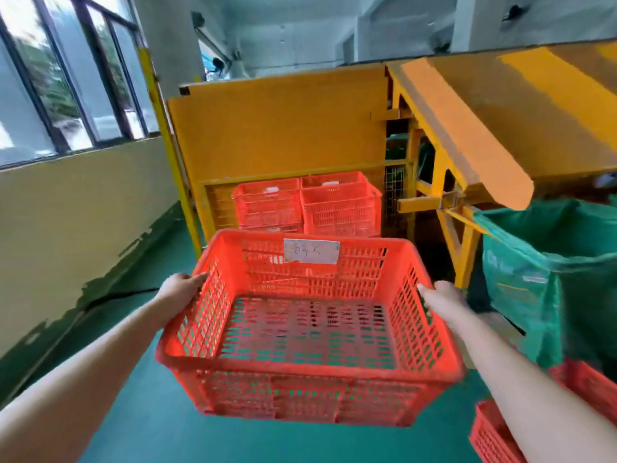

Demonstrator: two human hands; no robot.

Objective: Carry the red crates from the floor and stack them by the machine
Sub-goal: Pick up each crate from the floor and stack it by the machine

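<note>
Above the green floor [157,426], at the centre of the head view, an empty red crate [310,329] is carried in the air, clear of any support, with its paper label [311,251] on the far wall. Left hand [180,290] grasps the left rim, fingers curled over the edge; right hand [440,297] grasps the right rim in the same manner, thumb lying along the top, so both hands are closed on the crate. Stage shown, as judged from the layout: the carrying step, with the load pointed toward the yellow machine [283,135] ahead. Two stacked red crates [307,203] already stand side by side against the machine's lower mesh panel, well apart from the carried one. The next move probably calls for closing that gap, holding the crate level, and lowering it squarely onto one stack so that its base seats inside the rim beneath; a tilted descent could catch an edge. More red crates [587,385] lie at lower right, near the right forearm, apparently awaiting transport. Setting: a smooth green painted floor; a cream wall [76,208] with windows [60,78] at left; an orange chute [467,128] slanting down from the machine at right, above a green sack [551,262] just beside the frame.
</note>
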